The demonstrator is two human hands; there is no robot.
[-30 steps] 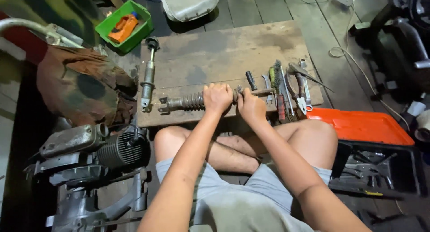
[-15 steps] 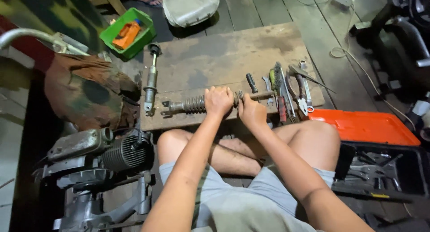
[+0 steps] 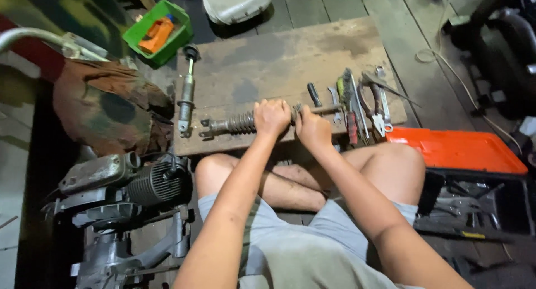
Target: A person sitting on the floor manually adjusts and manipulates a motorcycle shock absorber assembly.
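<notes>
A grey shock absorber with a coil spring [image 3: 231, 123] lies along the near edge of a worn wooden board [image 3: 279, 60]. My left hand [image 3: 271, 117] is closed around its spring end. My right hand [image 3: 312, 128] grips the shaft just to the right, the two fists almost touching. A second, bare shock absorber rod [image 3: 186, 91] lies upright in the picture at the board's left end. I sit cross-legged behind the board with my knees under its near edge.
Pliers [image 3: 377, 104], a wire brush and other hand tools lie on the board's right side. An orange toolbox lid [image 3: 455, 150] and its open black tray [image 3: 480, 202] are at right. A small engine [image 3: 131, 183] sits at left; a green bin [image 3: 159, 32] at the back.
Both hands stay clamped on the shock absorber in the same spot. The view has shifted slightly, nothing else has moved.
</notes>
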